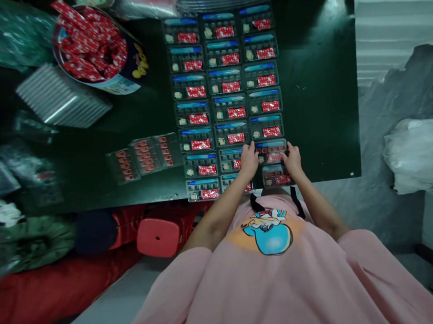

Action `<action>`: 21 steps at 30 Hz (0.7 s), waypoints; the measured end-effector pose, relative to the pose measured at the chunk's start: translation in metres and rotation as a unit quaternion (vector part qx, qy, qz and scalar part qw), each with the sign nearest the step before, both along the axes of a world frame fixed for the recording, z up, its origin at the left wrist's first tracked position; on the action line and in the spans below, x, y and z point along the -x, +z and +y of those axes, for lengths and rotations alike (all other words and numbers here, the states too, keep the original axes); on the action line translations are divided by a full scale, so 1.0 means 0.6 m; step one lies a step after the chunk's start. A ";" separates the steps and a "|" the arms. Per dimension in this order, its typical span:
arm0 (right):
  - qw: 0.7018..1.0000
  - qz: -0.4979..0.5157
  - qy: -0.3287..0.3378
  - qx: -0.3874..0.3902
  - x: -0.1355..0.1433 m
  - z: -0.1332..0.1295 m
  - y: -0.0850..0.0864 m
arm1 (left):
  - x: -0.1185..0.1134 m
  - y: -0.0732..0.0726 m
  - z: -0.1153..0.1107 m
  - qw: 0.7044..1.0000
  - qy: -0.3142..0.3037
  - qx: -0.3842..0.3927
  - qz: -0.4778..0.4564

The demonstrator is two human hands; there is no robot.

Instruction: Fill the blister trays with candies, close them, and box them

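Observation:
Rows of clear plastic trays point(231, 87) lie on the dark green table, each with a blue pen, a red patterned packet and a small pale piece. My left hand point(250, 161) grips the left edge of one tray point(270, 148) in the right column, fingers bent. At that tray's right edge is my right hand point(293, 159), its thumb and fingers curled on the rim. Small red pieces show in the tray between my hands. Just below it, close to my right hand, sits another tray point(275, 176) with a reddish look. My forearms partly cover the lower middle trays.
Clear sheets with red pieces point(145, 156) lie left of the rows. A bucket of red packets point(132, 64) and a stack of clear trays point(64, 98) stand at the upper left. Below the table edge is a red stool point(158, 236); white plastic bags point(417, 154) sit at right.

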State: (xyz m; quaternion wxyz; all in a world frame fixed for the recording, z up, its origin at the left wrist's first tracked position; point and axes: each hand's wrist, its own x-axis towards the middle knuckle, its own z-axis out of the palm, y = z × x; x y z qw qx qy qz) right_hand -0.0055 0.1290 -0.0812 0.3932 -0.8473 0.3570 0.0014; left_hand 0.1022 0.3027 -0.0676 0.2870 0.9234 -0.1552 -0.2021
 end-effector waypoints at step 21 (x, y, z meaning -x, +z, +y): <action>0.985 -0.119 -0.022 0.123 0.005 0.028 0.063 | -0.210 0.027 0.555 0.936 0.330 -0.097 -0.070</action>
